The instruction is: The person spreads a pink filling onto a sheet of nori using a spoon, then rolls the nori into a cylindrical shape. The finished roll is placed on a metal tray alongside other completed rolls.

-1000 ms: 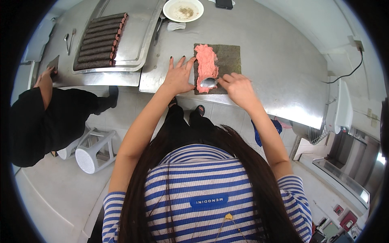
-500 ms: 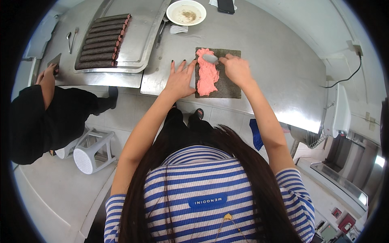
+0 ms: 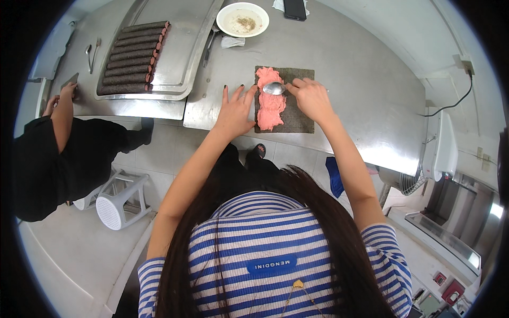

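Note:
A dark square seaweed sheet [image 3: 300, 117] lies flat on the metal table. Pink minced paste [image 3: 271, 115] forms a thick strip along its left half. My right hand [image 3: 312, 99] is closed around the handle of a metal spoon [image 3: 273, 88], whose bowl rests on the upper part of the paste. My left hand [image 3: 235, 113] lies with fingers spread at the sheet's left edge, thumb and a fingertip touching that edge. It holds nothing.
A metal tray [image 3: 184, 63] with several dark rolls [image 3: 130, 66] stands at the left. Behind the sheet are a white bowl [image 3: 257, 26] of cloudy liquid, a utensil [image 3: 209, 49] and a black phone [image 3: 295, 9]. A co-worker's hands [image 3: 66, 93] and white stools [image 3: 114, 209] are farther left.
The spoon and my right hand have moved toward me along the paste, and the spoon's bowl has turned. My left hand stays at the sheet's edge.

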Tool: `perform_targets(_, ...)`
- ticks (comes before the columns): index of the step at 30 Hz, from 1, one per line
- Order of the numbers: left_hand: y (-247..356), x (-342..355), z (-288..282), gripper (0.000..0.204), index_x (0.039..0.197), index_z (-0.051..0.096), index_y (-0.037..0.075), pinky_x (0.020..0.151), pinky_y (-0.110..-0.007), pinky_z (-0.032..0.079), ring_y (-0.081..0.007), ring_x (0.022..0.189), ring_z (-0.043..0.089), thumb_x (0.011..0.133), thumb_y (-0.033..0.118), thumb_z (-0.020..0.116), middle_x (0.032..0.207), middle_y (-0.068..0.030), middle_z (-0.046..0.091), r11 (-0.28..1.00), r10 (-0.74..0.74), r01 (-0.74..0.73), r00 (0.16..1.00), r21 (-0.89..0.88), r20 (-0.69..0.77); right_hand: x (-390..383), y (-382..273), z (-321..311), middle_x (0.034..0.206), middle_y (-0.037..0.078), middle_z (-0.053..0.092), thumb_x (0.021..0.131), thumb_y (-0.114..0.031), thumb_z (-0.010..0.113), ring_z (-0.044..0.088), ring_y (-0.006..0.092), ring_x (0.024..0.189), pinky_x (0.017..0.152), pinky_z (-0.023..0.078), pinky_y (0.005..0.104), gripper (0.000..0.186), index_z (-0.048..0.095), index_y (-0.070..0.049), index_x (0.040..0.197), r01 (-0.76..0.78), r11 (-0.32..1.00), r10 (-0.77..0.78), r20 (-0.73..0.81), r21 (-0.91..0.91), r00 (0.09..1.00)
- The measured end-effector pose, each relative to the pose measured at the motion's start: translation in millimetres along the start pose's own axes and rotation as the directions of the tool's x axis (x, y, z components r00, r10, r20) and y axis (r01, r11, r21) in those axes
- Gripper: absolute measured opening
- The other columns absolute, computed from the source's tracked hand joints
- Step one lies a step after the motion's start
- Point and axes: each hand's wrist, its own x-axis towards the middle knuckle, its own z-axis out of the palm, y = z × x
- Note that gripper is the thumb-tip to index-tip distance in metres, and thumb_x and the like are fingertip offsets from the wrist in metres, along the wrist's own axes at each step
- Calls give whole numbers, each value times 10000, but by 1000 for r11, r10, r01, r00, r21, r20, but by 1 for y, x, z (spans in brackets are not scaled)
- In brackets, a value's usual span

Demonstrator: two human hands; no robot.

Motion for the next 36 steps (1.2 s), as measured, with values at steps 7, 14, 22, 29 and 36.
perform_targets(7, -3, 1, 3, 946, 1424, 250, 55, 1129, -607, 135, -329, 1356, 350, 671, 234, 793, 1336, -86, 535, 1000, 2, -2, 1000, -11, 13, 37, 23, 27, 824, 39, 619, 780, -76, 546, 624, 234, 768, 663, 519, 388, 241, 703, -118, 958, -29, 997, 27, -33, -76, 999)
perform_targets(14, -4, 0, 6, 932, 1421, 263, 59, 1126, -623, 125, -318, 1368, 338, 673, 246, 787, 1394, -69, 483, 1000, -20, 20, 999, -8, 25, 50, 11, 3, 863, 74, 640, 791, -55, 520, 659, 292, 792, 672, 531, 420, 281, 709, -120, 989, -177, 979, 191, 153, -101, 969)
perform_targets(22, -4, -1, 5, 926, 1419, 286, 83, 1121, -638, 133, -320, 1376, 327, 660, 232, 795, 1456, -65, 403, 998, -34, 35, 999, -50, 20, -1, -28, -4, 881, 109, 660, 757, -59, 544, 665, 319, 807, 664, 531, 432, 218, 701, -80, 907, -149, 984, 113, 303, 98, 946)
perform_targets(29, -2, 0, 3, 960, 1432, 265, 80, 1119, -639, 136, -321, 1374, 332, 657, 242, 807, 1449, -66, 412, 998, -46, 47, 999, -47, 28, -4, -25, -17, 835, 60, 642, 746, -81, 572, 647, 267, 790, 671, 523, 394, 203, 702, -100, 901, 17, 996, -38, 238, 89, 970)
perform_targets(36, -4, -4, 6, 1018, 1451, 214, 72, 1114, -643, 140, -317, 1362, 347, 643, 216, 815, 1399, -65, 460, 992, -49, 45, 998, -119, -37, 18, -13, 20, 841, 71, 640, 751, -103, 578, 644, 245, 835, 698, 527, 393, 127, 685, -80, 815, -41, 998, 43, 48, -49, 998)
